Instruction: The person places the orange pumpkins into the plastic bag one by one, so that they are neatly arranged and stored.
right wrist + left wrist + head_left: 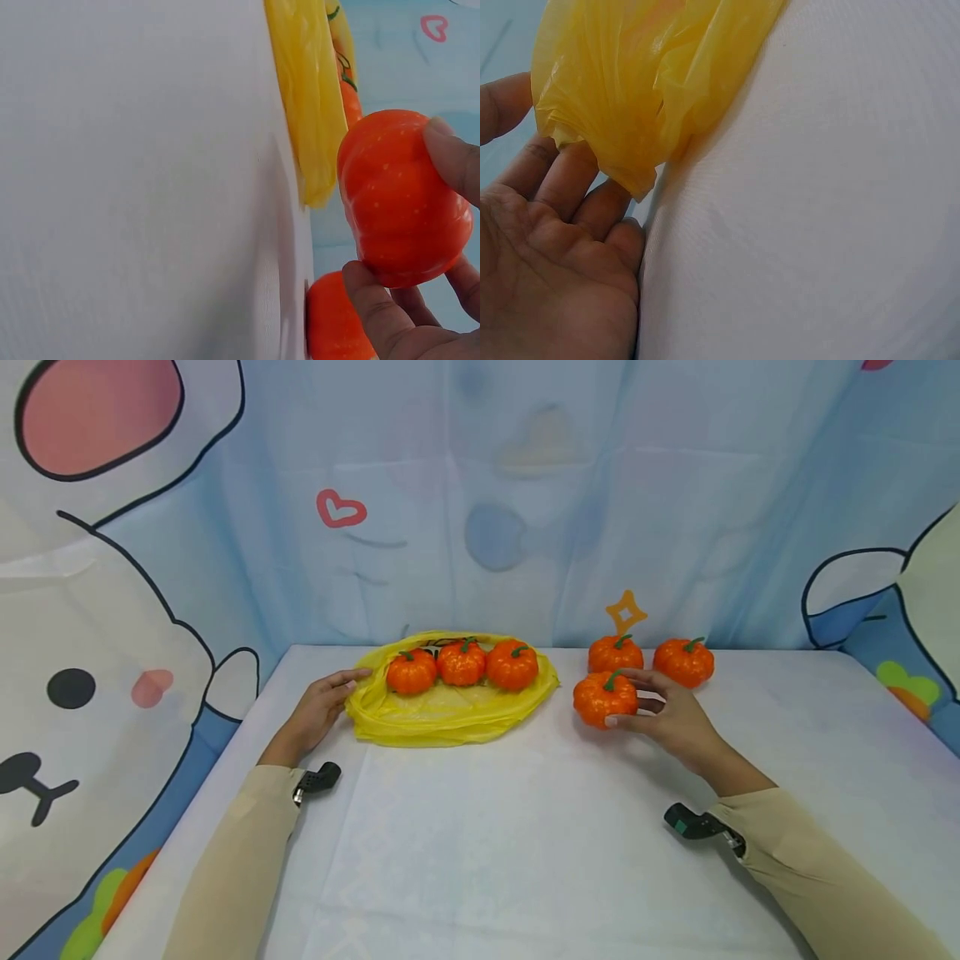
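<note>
A yellow plastic bag [435,727] lies open on the table with three small orange pumpkins inside, one of them the left pumpkin [411,672]. My left hand [318,706] touches the bag's left edge, fingers mostly straight; in the left wrist view the crumpled bag end [622,112] lies against the fingers [566,176]. With thumb and fingers my right hand [675,722] grips another orange pumpkin [602,700] with a green stem, right of the bag. The right wrist view shows this held pumpkin [401,199] raised off the table, its underside facing the camera.
Two more orange pumpkins stand at the table's back, one [615,653] behind the held pumpkin and one [684,662] to its right. The white-covered table [480,843] reaches back to a blue cartoon-printed curtain [420,568].
</note>
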Demonstrator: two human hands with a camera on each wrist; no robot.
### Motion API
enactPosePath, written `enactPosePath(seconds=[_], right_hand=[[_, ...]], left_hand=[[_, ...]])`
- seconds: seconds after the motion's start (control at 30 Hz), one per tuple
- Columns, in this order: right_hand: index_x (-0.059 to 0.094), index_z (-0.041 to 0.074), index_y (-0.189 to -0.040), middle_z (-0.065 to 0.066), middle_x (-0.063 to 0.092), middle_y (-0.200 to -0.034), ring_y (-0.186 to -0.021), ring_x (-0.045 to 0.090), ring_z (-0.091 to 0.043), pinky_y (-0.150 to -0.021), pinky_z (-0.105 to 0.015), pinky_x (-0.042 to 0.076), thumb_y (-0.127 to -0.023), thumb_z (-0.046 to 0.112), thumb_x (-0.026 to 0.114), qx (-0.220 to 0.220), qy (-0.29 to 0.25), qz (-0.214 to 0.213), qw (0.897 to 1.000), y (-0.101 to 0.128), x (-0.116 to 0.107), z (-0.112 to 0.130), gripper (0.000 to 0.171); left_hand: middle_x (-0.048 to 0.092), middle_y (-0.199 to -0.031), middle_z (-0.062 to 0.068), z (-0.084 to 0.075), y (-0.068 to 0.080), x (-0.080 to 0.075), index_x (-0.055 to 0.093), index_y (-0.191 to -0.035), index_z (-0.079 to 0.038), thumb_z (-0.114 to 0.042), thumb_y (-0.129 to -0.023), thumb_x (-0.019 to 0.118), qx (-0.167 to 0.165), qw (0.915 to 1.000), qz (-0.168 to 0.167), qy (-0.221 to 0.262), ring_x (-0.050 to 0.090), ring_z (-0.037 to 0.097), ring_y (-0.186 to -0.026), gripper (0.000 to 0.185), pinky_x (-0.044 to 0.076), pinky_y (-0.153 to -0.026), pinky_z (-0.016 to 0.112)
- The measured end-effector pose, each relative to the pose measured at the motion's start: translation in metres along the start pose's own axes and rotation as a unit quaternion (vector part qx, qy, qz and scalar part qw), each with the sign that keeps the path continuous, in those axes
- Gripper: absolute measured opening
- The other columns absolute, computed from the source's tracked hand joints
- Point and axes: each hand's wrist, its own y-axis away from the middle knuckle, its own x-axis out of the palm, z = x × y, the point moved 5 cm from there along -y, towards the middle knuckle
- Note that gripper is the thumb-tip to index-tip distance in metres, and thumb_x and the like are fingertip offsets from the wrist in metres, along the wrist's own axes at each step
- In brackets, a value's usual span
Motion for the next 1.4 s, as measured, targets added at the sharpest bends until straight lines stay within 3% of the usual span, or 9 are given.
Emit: enactPosePath(seconds=[0.23,0.67,0.93,1.2,1.4], right_hand=[[0.034,0.008,-0.152,-0.021,0.036,-0.154,-0.128,0.049,-0.042,-0.081,-0.006,0.047,-0.083,0.025,0.08,-0.011,0.007,0.006,1.0,0.0,0.012,0.007,0.085],[0.039,0.011,-0.15,-0.016,0.041,-0.15,-0.126,0.053,-0.037,-0.09,-0.018,0.053,-0.082,0.025,0.081,-0.039,-0.003,0.031,0.999,-0.011,0.041,0.033,0.081],[0.039,0.016,-0.15,-0.013,0.039,-0.153,-0.131,0.051,-0.035,-0.101,-0.043,0.051,-0.083,0.033,0.079,-0.029,-0.051,0.058,0.997,-0.027,0.083,0.066,0.08],[0.045,0.02,-0.146,-0.007,0.044,-0.15,-0.132,0.05,-0.032,-0.106,-0.046,0.047,-0.08,0.029,0.083,-0.042,-0.07,0.086,0.993,-0.047,0.135,0.092,0.077],[0.049,0.022,-0.144,-0.003,0.049,-0.146,-0.128,0.053,-0.028,-0.105,-0.044,0.048,-0.079,0.029,0.084,-0.055,-0.046,0.092,0.993,-0.061,0.166,0.107,0.074]], left_hand=[[0.026,-0.163,0.007,-0.002,-0.001,0.001,0.04,-0.148,0.001,-0.02,-0.107,0.039,0.003,1.0,-0.001,0.002,0.025,0.02,-0.149,0.045,0.022,-0.123,0.037],[0.029,-0.161,0.008,-0.003,-0.003,0.004,0.042,-0.146,0.002,-0.015,-0.106,0.038,-0.003,0.9998,-0.015,0.013,0.026,0.02,-0.148,0.043,0.02,-0.124,0.039],[0.03,-0.161,0.009,-0.004,-0.002,0.003,0.042,-0.146,0.002,-0.015,-0.106,0.038,-0.002,0.9997,-0.019,0.018,0.025,0.02,-0.149,0.043,0.019,-0.125,0.04],[0.029,-0.161,0.007,0.0,-0.002,0.004,0.042,-0.146,0.001,-0.015,-0.106,0.038,-0.006,0.9996,-0.021,0.019,0.026,0.02,-0.149,0.043,0.019,-0.124,0.04],[0.03,-0.161,0.007,-0.004,-0.001,0.006,0.043,-0.145,0.001,-0.016,-0.106,0.04,-0.002,0.9995,-0.023,0.02,0.028,0.021,-0.148,0.043,0.02,-0.124,0.041]])
